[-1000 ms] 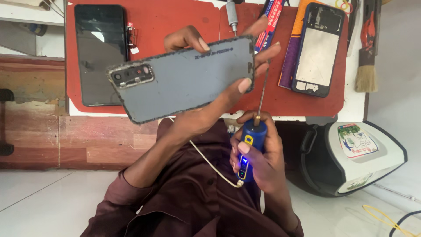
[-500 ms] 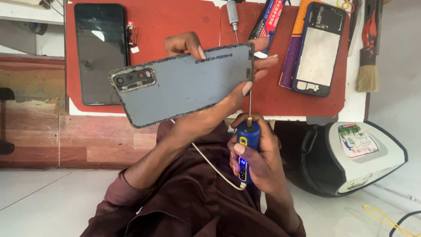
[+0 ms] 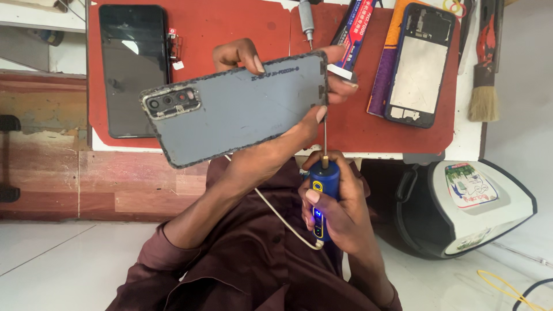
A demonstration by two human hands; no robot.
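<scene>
Over a red mat [image 3: 230, 29], grey, scratched phone back cover [image 3: 242, 109], edges glue-crusted.

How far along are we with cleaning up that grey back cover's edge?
Done: the phone is apart, with its screen and frame lying on the red mat. In hand: the left hand holds the grey back cover up while the right hand sets the blue powered tool against its edge. Left: dark residue lines much of the cover's rim.

One head camera — looks steeply down, close over hands and red mat [image 3: 242, 34]
</scene>
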